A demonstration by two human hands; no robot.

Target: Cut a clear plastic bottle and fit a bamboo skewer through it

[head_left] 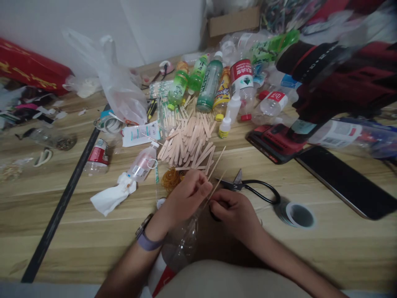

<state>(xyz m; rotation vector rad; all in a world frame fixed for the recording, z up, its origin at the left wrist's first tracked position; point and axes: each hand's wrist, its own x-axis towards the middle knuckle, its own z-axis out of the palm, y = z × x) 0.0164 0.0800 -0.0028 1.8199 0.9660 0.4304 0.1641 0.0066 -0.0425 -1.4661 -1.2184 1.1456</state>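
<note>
My left hand (190, 192), with a watch on its wrist, is closed, fingertips pinched around a thin bamboo skewer (217, 162). My right hand (237, 211) is also closed, its thumb and forefinger at a second slanting bamboo skewer (217, 185). A dark piece shows by the right fingers; its kind is unclear. Beneath my hands lies a clear plastic bottle (182, 240) with a red and white label, partly hidden by my forearm. Black-handled scissors (260, 188) rest open just beyond my right hand. Rubber bands (170, 180) lie beside my left hand.
Wooden craft sticks (189, 140) are heaped ahead, with several drink bottles (211, 82) behind. At right are a red-black cordless drill (335, 78), a phone (347, 180) and a tape roll (299, 215). A white plastic bag (120, 87) and black strip (68, 190) lie left.
</note>
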